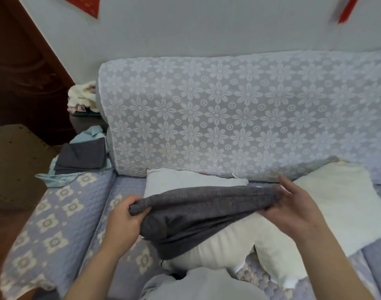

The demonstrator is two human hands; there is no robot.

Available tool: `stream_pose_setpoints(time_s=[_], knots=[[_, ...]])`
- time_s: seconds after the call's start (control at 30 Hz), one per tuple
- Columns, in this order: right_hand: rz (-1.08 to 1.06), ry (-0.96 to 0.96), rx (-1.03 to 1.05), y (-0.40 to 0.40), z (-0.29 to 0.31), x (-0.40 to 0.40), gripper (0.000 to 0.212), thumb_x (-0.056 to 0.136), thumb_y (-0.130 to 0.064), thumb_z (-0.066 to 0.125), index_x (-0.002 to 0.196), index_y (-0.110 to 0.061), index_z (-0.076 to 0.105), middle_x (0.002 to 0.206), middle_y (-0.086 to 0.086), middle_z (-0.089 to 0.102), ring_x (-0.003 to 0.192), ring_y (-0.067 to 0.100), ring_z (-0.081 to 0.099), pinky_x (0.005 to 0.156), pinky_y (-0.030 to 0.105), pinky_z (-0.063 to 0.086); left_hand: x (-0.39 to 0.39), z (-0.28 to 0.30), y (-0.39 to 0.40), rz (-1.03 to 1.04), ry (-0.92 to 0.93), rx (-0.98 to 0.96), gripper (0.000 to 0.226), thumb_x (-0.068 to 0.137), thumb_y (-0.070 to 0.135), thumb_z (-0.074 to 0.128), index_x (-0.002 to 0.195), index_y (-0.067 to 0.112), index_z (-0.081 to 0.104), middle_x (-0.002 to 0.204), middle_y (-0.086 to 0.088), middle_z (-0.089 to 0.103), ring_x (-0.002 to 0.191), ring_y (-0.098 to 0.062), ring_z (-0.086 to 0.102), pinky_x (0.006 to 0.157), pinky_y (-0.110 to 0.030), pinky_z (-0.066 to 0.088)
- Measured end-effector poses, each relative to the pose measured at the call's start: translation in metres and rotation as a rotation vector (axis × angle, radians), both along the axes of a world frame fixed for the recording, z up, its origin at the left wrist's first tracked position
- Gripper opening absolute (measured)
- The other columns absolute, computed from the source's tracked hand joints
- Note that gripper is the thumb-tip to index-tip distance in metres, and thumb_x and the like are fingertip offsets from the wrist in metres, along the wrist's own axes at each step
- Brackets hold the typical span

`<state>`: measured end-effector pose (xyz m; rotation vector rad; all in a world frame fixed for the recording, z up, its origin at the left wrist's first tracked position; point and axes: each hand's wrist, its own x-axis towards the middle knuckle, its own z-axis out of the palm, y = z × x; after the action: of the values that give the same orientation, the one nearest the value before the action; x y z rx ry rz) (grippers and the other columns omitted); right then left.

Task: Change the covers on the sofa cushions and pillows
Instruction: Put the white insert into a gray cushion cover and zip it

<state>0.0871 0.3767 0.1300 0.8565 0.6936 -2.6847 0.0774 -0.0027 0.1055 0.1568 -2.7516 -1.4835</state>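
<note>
A dark grey cover is stretched over the far end of a bare cream pillow lying on the sofa seat. My left hand grips the cover's left corner in a fist. My right hand holds the cover's right end, thumb underneath and fingers spread above it. A second bare white pillow lies behind, against the backrest. A third bare cream pillow lies to the right on the seat.
The sofa backrest wears a lavender flower-pattern cover. On the left armrest lie folded grey covers on pale blue cloth. A cream bundle sits behind. A brown door stands at left.
</note>
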Motion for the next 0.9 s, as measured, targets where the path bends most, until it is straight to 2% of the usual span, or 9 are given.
stream_pose_setpoints(time_s=[0.07,0.2,0.3,0.37,0.53,0.63,0.7,0.83,0.9], knots=[[0.049,-0.049,0.157,0.011,0.002,-0.002,0.053,0.061,-0.006,0.088,0.108,-0.007,0.063,0.12,0.015,0.067,0.125,0.031,0.059,0.104,0.05,0.047,-0.001,0.0,0.004,0.001,0.022,-0.032,0.02,0.087,0.008,0.075,0.078,0.023,0.065,0.07,0.002,0.064,0.069,-0.016,0.059,0.063,-0.031,0.043],[0.139,-0.198,0.783,0.013,-0.008,-0.004,0.009,0.096,-0.008,0.057,0.092,-0.01,0.064,0.087,0.011,0.065,0.077,0.022,0.058,0.068,0.036,0.051,-0.003,0.023,0.019,-0.013,0.047,0.083,0.017,0.085,0.005,0.076,0.08,0.02,0.07,0.076,0.003,0.068,0.073,-0.014,0.063,0.065,-0.027,0.048],[0.142,-0.378,1.314,0.024,-0.036,-0.001,0.023,0.093,-0.024,0.061,0.082,-0.004,0.062,0.086,0.013,0.063,0.075,0.029,0.056,0.069,0.043,0.05,0.005,0.043,0.035,-0.269,0.138,0.067,0.011,0.082,0.014,0.078,0.079,0.022,0.07,0.079,0.002,0.066,0.077,-0.014,0.063,0.069,-0.024,0.047],[0.176,-0.412,1.452,0.031,-0.045,0.003,0.033,0.092,-0.037,0.062,0.08,-0.007,0.066,0.086,0.01,0.068,0.08,0.031,0.06,0.077,0.046,0.052,0.009,0.046,0.038,-0.432,0.146,-0.003,0.008,0.08,0.019,0.077,0.078,0.022,0.07,0.079,0.003,0.065,0.077,-0.014,0.063,0.069,-0.021,0.045],[0.508,-0.162,1.013,0.043,-0.031,0.016,0.041,0.094,-0.044,0.065,0.104,-0.006,0.075,0.103,0.012,0.077,0.101,0.028,0.07,0.096,0.046,0.053,-0.002,0.031,0.009,-0.471,-0.205,-0.018,0.014,0.079,0.026,0.081,0.079,0.019,0.069,0.076,0.001,0.065,0.075,-0.013,0.062,0.07,-0.033,0.046],[0.697,-0.184,1.062,0.039,-0.026,0.021,0.053,0.089,-0.058,0.063,0.102,-0.008,0.077,0.1,0.009,0.078,0.096,0.025,0.071,0.091,0.042,0.055,-0.006,0.027,0.007,-0.504,-0.282,-0.03,0.012,0.082,0.019,0.082,0.085,0.018,0.071,0.083,-0.002,0.069,0.084,-0.018,0.066,0.079,-0.039,0.051],[0.628,-0.197,1.012,0.038,-0.026,0.022,0.058,0.089,-0.063,0.061,0.102,-0.008,0.078,0.102,0.009,0.077,0.098,0.026,0.072,0.093,0.042,0.057,-0.005,0.026,0.011,-0.502,-0.292,-0.01,0.011,0.083,0.018,0.082,0.085,0.018,0.071,0.084,-0.004,0.069,0.084,-0.018,0.066,0.077,-0.035,0.05],[0.415,-0.112,0.407,0.041,-0.023,0.032,0.062,0.096,-0.053,0.052,0.116,0.002,0.072,0.115,0.019,0.071,0.104,0.028,0.068,0.096,0.042,0.053,-0.007,0.019,0.007,-0.373,-0.275,0.1,0.012,0.081,0.016,0.082,0.082,0.018,0.071,0.075,-0.002,0.067,0.075,-0.012,0.063,0.07,-0.03,0.044],[0.409,-0.116,0.225,0.037,-0.031,0.037,0.063,0.092,-0.045,0.067,0.13,0.004,0.062,0.126,0.021,0.063,0.118,0.03,0.058,0.11,0.046,0.043,-0.01,0.012,0.004,-0.221,-0.261,0.18,0.015,0.083,0.007,0.081,0.079,0.019,0.072,0.073,0.0,0.068,0.074,-0.013,0.063,0.071,-0.03,0.047]])
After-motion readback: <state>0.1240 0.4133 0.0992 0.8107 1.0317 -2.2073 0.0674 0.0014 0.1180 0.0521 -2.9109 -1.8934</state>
